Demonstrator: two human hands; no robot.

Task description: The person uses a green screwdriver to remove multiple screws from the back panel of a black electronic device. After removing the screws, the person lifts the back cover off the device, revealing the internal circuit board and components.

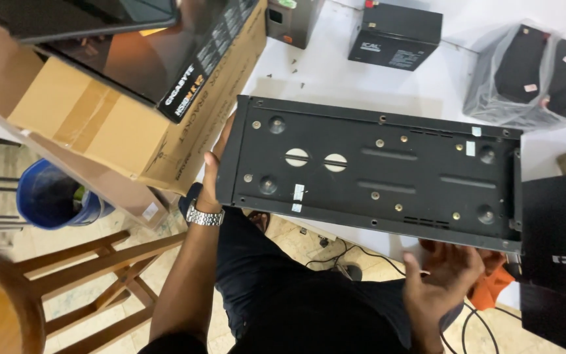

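A long black metal chassis (pixel 388 170) lies bottom side up across the near edge of a white table (pixel 335 72), showing round feet, screws and two pale oval stickers. My left hand (pixel 212 177), with a metal watch on the wrist, grips its left end. At its near right corner my right hand (pixel 443 272) reaches under the edge with fingers spread, touching the underside.
Cardboard boxes (pixel 99 124) with a black carton (pixel 185 59) on top stand at the left. A black battery (pixel 394 36) and two wrapped batteries (pixel 535 69) sit at the back. A black case (pixel 561 259) is at the right. A wooden stool (pixel 67 288), blue bucket (pixel 50 196) and floor cables (pixel 335 252) lie below.
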